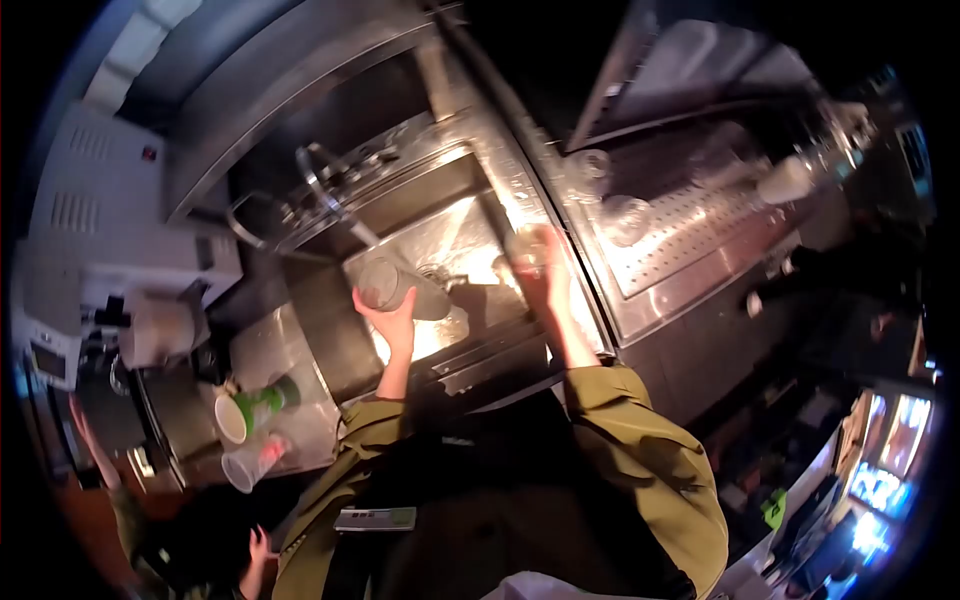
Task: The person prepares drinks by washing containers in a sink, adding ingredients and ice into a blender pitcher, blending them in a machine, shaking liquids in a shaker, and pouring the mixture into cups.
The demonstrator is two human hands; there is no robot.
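My left hand (392, 322) is closed around a see-through cup (381, 281) with a dark, round mouth, held above the metal sink (345, 345). To its right, my right hand (545, 270) grips a small clear cup (526, 250) over the sink's right rim. Blur and glare hide the details of that cup. A curved metal faucet (335, 200) reaches over the basin from the back left. Bright light and shadows fall on the basin floor.
Clear glasses (626, 220) stand on a perforated drain tray (690, 245) at the right. On the left counter lie a green-and-white cup (234, 418) and a clear plastic cup (246, 465). Another person's hand (259, 548) shows at lower left, near a white machine (110, 210).
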